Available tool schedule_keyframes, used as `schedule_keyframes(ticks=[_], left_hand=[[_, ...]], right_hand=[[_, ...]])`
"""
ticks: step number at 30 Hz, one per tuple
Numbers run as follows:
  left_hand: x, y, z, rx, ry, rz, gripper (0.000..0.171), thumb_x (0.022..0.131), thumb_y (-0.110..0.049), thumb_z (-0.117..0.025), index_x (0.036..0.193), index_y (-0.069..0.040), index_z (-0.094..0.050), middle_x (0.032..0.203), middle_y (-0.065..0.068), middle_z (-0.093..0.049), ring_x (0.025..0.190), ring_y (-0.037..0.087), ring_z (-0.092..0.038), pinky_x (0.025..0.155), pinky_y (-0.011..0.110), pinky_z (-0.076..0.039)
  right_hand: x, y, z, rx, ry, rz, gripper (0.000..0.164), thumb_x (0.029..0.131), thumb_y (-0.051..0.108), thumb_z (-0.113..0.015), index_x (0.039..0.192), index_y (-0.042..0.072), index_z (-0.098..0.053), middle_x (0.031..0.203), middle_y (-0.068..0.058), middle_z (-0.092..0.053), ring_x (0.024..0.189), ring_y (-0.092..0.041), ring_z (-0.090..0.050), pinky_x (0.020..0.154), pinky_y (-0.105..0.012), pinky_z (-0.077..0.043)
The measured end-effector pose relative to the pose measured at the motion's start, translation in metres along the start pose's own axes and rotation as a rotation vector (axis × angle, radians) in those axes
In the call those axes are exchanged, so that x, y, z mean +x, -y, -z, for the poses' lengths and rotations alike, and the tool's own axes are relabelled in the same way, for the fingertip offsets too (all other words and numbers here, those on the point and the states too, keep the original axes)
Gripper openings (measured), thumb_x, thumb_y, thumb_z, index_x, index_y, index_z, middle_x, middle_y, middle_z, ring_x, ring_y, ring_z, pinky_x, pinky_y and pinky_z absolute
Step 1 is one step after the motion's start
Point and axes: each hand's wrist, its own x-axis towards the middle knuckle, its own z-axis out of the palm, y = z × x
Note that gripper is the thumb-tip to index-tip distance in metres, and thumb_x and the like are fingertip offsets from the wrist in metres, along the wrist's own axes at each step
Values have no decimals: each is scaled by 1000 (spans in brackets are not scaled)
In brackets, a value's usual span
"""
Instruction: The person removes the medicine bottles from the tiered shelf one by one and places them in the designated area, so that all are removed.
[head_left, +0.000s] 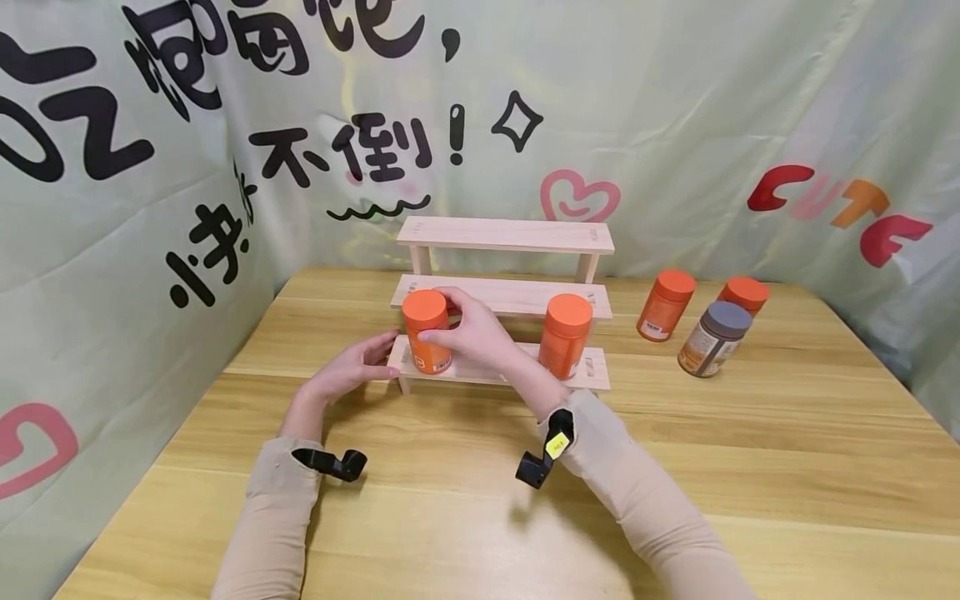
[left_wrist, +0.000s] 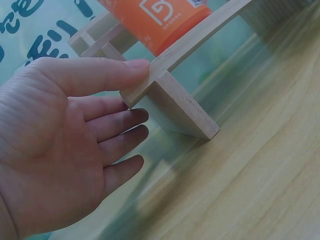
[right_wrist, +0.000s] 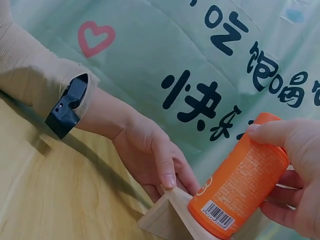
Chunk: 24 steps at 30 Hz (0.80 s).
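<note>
Beige sleeves sit nearest us, then we've got the left hand, fingers fairly straight, thumb touching the end of the bottom wooden shelf. Right hand grips an orange jar that stands on that shelf, between both hands. Off right and further back on the tabletop, we spot a grey-lidded jar, then two more orange jars.

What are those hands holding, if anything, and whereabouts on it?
The right hand holds an orange jar by the sides of its body. The left hand touches the left end of the lowest shelf board; whether it grips is unclear.
</note>
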Motion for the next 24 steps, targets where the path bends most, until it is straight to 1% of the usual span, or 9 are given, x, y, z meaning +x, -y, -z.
schedule_keyframes(ticks=[7,14,19,24], left_hand=[[1,0,-1,-10,5,-2,78,86,-11,-62,146,5,-14,151,22,-16,137,34,-18,110,47,-18],[-1,-1,-1,7,8,3,78,87,-14,-62,146,4,-14,150,23,-17,137,35,-18,109,48,-19],[-1,-3,-1,13,2,10,78,87,-14,-63,146,3,-15,150,22,-18,137,35,-19,109,48,-19],[-1,-2,0,13,-1,5,79,87,-13,-62,146,5,-13,150,24,-17,137,36,-18,109,49,-19]], right_hand=[[-4,1,0,-7,-7,18,54,78,15,-75,125,8,-50,113,-4,-59,98,-18,-56,83,-33,-50],[-10,9,2,14,3,63,55,78,15,-76,126,8,-50,113,-3,-59,97,-17,-55,81,-28,-50],[-12,18,8,18,3,72,56,78,17,-75,128,9,-50,113,-1,-59,97,-16,-54,81,-27,-50],[-15,26,20,19,-8,74,57,78,17,-75,129,8,-50,113,-2,-59,97,-17,-55,82,-29,-50]])
